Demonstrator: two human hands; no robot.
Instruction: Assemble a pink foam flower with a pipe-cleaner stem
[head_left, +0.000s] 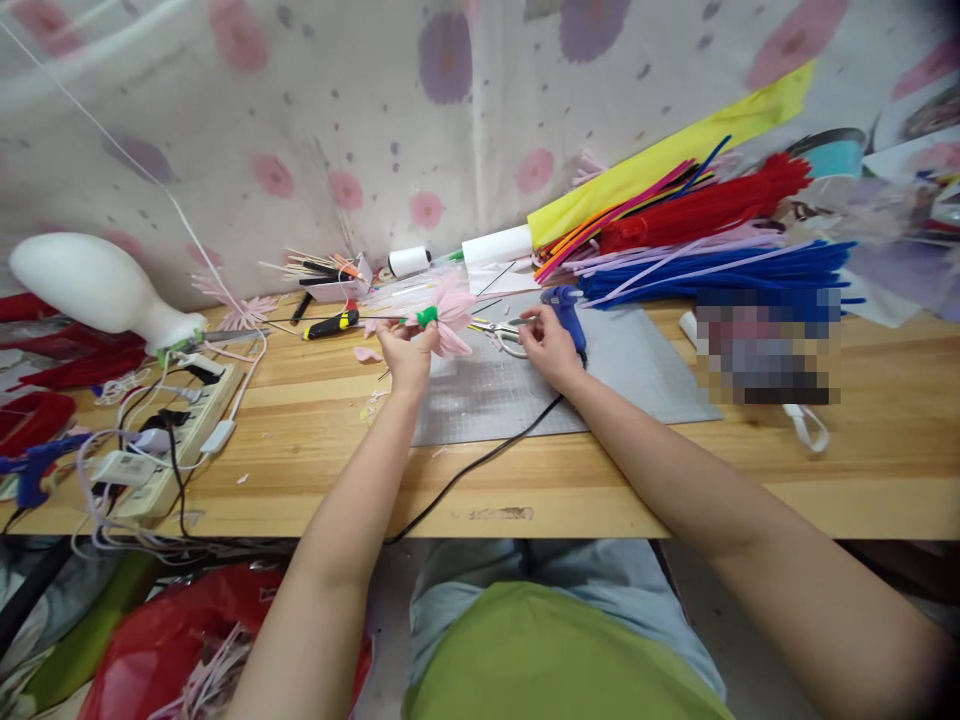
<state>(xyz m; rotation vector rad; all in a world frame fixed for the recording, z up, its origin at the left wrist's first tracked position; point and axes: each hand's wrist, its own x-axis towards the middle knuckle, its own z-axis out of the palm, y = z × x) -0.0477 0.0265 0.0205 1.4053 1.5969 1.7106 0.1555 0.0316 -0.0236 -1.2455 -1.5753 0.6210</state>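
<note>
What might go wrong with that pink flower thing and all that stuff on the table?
The right hand is right beside a blue glue gun; if it's hot, fingers might get burned. A black cord runs to the table's front edge, so an arm could snag it. The left hand might squash the pink flower by squeezing too hard.

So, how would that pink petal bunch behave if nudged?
The pink petal bunch would probably bend easily, since its petals look thin and loosely spread. It's likely light: the left hand pinches it near one end. The green wrap may keep its base together.
</note>
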